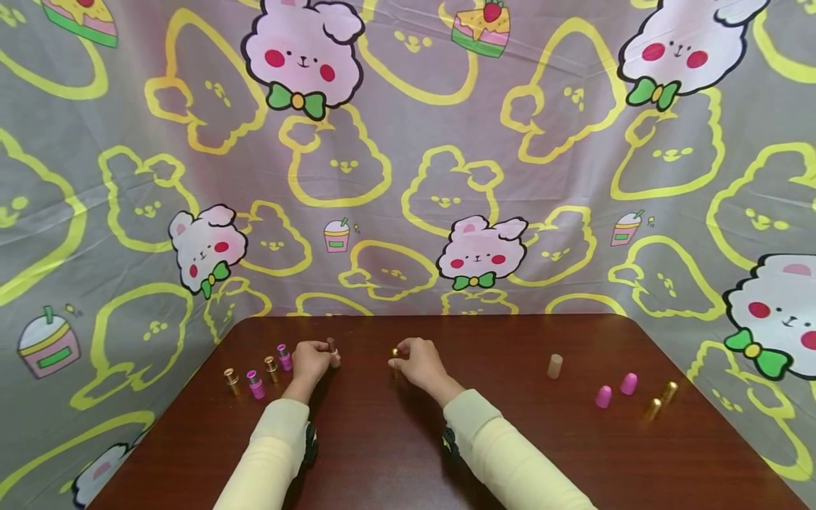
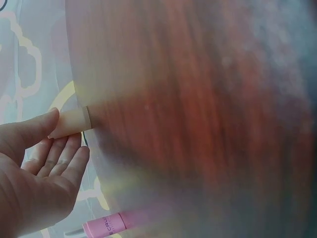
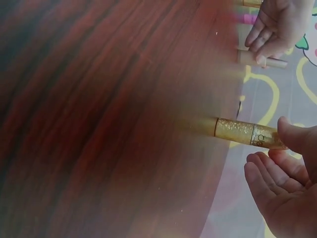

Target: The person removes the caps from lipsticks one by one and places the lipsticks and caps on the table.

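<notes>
My left hand [image 1: 310, 361] pinches a beige lipstick tube [image 1: 335, 360] between thumb and fingers, and its brownish upper part sticks up in the head view. In the left wrist view the tube [image 2: 72, 123] has its base at the tabletop. To its right, my right hand [image 1: 417, 361] grips a gold lipstick [image 1: 395, 352] near its top. Glitter and dark lettering show on this gold tube [image 3: 235, 131] in the right wrist view, where its lower end stands at the table. Part of it is hidden behind the fingers in the head view.
Left of my left hand stand uncapped lipsticks, two gold [image 1: 231, 382] and two pink [image 1: 256, 385]. On the right side of the brown table [image 1: 395, 453] are a beige cap [image 1: 555, 366], pink caps [image 1: 603, 397] and gold caps [image 1: 653, 409]. A patterned curtain [image 1: 395, 177] hangs behind the table.
</notes>
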The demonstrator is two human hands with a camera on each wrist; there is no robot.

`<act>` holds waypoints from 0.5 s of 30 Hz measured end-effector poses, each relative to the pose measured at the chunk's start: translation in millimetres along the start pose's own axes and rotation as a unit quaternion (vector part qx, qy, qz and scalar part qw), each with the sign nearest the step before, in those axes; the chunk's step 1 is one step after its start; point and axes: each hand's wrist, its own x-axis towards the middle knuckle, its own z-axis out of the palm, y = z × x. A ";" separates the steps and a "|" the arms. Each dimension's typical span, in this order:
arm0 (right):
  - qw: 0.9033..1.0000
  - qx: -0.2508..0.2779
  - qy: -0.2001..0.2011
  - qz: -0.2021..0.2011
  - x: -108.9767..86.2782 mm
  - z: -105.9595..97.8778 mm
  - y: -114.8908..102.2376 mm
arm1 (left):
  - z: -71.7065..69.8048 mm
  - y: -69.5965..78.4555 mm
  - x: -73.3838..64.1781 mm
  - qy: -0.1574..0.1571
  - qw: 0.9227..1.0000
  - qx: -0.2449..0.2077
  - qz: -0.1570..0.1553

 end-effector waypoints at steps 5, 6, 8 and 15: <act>1.000 -0.004 0.008 -0.006 0.9 1.1 -0.4 | 2.1 0.1 0.9 -0.005 1.000 -0.003 -0.001; 1.000 -0.005 0.010 -0.008 0.9 1.4 -0.4 | 2.5 0.3 1.1 -0.005 1.000 -0.003 -0.001; 1.000 -0.006 0.013 -0.011 1.3 2.1 0.0 | 2.7 0.7 1.2 -0.005 1.000 -0.003 -0.001; 0.999 -0.002 0.026 -0.026 0.3 1.0 0.0 | -0.8 0.3 1.3 -0.003 1.000 0.015 0.010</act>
